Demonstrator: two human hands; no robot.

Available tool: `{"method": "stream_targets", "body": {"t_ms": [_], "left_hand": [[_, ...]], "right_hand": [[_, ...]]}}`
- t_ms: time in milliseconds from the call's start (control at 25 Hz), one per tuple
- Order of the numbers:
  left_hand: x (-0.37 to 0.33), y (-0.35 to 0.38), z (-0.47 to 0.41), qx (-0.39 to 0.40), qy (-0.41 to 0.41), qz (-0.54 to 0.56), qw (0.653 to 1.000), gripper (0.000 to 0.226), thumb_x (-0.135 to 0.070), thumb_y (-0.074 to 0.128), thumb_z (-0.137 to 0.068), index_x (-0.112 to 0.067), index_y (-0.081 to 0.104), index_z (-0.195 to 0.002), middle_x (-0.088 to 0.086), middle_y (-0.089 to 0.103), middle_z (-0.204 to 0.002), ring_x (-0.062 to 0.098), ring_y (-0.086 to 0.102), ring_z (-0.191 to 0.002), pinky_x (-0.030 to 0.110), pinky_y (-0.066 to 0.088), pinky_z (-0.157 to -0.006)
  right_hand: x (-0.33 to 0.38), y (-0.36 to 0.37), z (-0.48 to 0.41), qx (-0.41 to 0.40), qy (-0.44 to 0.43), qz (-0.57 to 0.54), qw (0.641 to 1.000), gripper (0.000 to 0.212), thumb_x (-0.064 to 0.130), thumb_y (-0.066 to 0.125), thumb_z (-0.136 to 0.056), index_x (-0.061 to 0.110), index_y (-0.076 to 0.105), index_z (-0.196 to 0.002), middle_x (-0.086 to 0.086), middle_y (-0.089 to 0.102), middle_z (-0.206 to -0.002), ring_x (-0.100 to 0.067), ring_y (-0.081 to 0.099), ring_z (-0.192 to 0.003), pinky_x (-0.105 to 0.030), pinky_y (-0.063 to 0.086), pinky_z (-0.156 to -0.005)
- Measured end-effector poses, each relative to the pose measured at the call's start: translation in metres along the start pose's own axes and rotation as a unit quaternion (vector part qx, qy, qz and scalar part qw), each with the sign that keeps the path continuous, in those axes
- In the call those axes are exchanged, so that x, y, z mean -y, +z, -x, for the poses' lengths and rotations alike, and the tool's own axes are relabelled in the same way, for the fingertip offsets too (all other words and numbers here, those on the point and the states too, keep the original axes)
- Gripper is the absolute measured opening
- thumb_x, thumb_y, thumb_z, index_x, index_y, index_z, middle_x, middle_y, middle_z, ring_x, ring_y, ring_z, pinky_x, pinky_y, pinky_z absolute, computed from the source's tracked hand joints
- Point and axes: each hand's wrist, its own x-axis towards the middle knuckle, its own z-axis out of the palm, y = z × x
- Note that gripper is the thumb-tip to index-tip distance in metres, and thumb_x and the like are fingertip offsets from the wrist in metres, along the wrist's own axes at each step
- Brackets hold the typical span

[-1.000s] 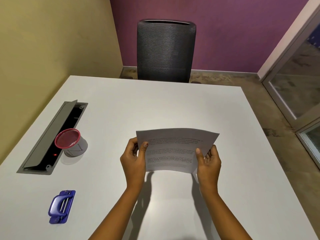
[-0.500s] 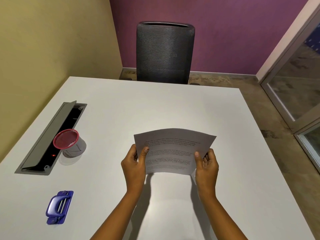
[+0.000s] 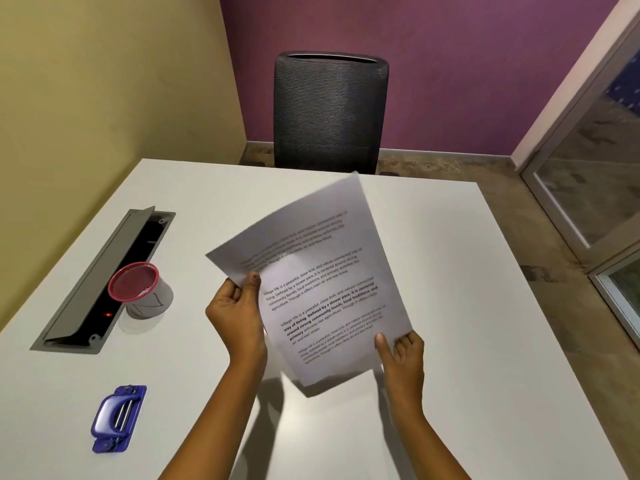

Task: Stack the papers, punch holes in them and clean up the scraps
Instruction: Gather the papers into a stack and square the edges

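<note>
You have two hands on one bundle of papers (image 3: 322, 292), and at least two sheets show, since a second edge peeks out at the lower left and under the bottom corner; the exact count cannot be told. On the white tabletop (image 3: 467, 306) you also have one blue hole punch (image 3: 117, 418), one cup (image 3: 142, 291) with a red rim, and one open cable tray (image 3: 104, 282) set into the surface; one dark chair (image 3: 329, 112) stands at the far side. Your left hand (image 3: 237, 315) pinches the papers' left edge, thumb on the printed face, fingers curled behind. Your right hand (image 3: 401, 355) pinches the lower right corner the same way. The bundle is lifted clear of the tabletop, above its middle, with its long axis running from near you up and away, tilted, and the printed lines slanting upward to the right. Half a second ago you held the papers landscape, long axis left to right, bowed between both hands; now they are turned to near portrait and raised closer to your head. The punch and cup lie where they were, well apart from the papers.
</note>
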Motion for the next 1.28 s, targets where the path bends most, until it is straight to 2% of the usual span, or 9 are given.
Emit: {"method": "stream_targets", "body": {"t_ms": [80,200,320,400,560,720,880,1080,1280], "left_hand": [[0.002,-0.001,-0.005,-0.015,-0.027,0.039,0.999,0.017,-0.005,0.063,-0.09,-0.014,0.071,-0.102,-0.02,0.075,-0.08,-0.003,0.07,-0.076,0.011,0.054,-0.07],[0.011,-0.007,-0.008,-0.001,-0.066,0.051,0.997,0.029,-0.008,0.061,-0.092,0.003,0.064,-0.119,-0.018,0.072,-0.071,-0.005,0.065,-0.064,0.009,0.052,-0.063],[0.017,-0.019,-0.011,0.04,-0.11,0.081,0.99,0.026,-0.011,0.058,-0.094,-0.001,0.064,-0.118,-0.014,0.076,-0.082,-0.001,0.07,-0.075,0.014,0.056,-0.069],[0.017,-0.032,-0.019,0.066,-0.107,0.068,0.99,0.018,-0.015,0.058,-0.093,-0.007,0.067,-0.107,-0.011,0.077,-0.085,0.003,0.072,-0.079,0.017,0.058,-0.072],[0.011,-0.068,-0.047,0.163,-0.038,-0.096,0.981,0.004,-0.019,0.066,-0.085,-0.017,0.069,-0.088,-0.01,0.075,-0.072,0.003,0.07,-0.069,0.015,0.057,-0.066],[0.011,-0.076,-0.053,0.254,-0.003,-0.277,0.926,0.021,-0.008,0.069,-0.086,-0.028,0.072,-0.087,-0.014,0.077,-0.083,0.0,0.071,-0.079,0.01,0.054,-0.07],[0.021,-0.062,-0.038,0.214,0.007,-0.272,0.938,0.019,-0.011,0.063,-0.091,-0.021,0.069,-0.106,-0.012,0.073,-0.096,0.001,0.068,-0.091,0.015,0.051,-0.076],[0.031,-0.05,-0.024,0.171,-0.005,-0.218,0.961,0.022,-0.013,0.058,-0.095,-0.033,0.066,-0.097,-0.021,0.071,-0.093,-0.006,0.066,-0.087,0.008,0.05,-0.071],[0.04,-0.051,-0.02,0.164,-0.019,-0.221,0.961,0.024,-0.012,0.058,-0.094,-0.034,0.067,-0.089,-0.016,0.072,-0.086,-0.005,0.064,-0.084,0.017,0.048,-0.077]], "right_hand": [[0.004,0.006,0.0,0.034,0.026,-0.079,0.996,0.045,0.023,0.067,-0.088,0.019,0.048,-0.128,0.001,0.062,-0.125,-0.016,0.062,-0.111,-0.028,0.052,-0.09],[0.017,0.011,0.0,0.063,0.012,-0.124,0.99,0.028,0.02,0.061,-0.092,0.02,0.06,-0.12,0.001,0.072,-0.113,-0.014,0.069,-0.102,-0.027,0.056,-0.084],[0.032,0.008,-0.005,0.021,-0.036,-0.103,0.994,0.019,0.015,0.061,-0.092,0.025,0.066,-0.108,0.007,0.073,-0.104,-0.005,0.07,-0.091,-0.018,0.057,-0.073],[0.043,0.001,-0.011,-0.006,-0.071,-0.084,0.994,0.018,0.01,0.062,-0.091,0.025,0.068,-0.098,0.009,0.074,-0.097,0.0,0.07,-0.082,-0.013,0.054,-0.066],[0.058,-0.016,-0.024,-0.026,-0.113,-0.059,0.992,0.021,0.004,0.062,-0.089,0.024,0.069,-0.089,0.012,0.075,-0.08,0.005,0.067,-0.07,-0.006,0.049,-0.059],[0.057,-0.025,-0.032,-0.024,-0.146,-0.008,0.989,0.022,0.004,0.062,-0.088,0.024,0.067,-0.081,0.011,0.069,-0.076,0.009,0.062,-0.063,-0.004,0.045,-0.055],[0.048,-0.019,-0.035,-0.02,-0.144,0.01,0.989,0.023,0.008,0.062,-0.089,0.026,0.065,-0.074,0.011,0.067,-0.073,0.007,0.058,-0.061,-0.005,0.044,-0.054],[0.039,-0.017,-0.042,-0.027,-0.12,-0.015,0.992,0.018,0.011,0.06,-0.092,0.026,0.067,-0.084,0.012,0.07,-0.084,0.008,0.063,-0.072,-0.007,0.049,-0.061],[0.031,-0.02,-0.044,-0.029,-0.109,-0.031,0.993,0.023,0.008,0.059,-0.092,0.029,0.068,-0.092,0.014,0.072,-0.093,0.005,0.066,-0.083,-0.009,0.051,-0.068]]}}
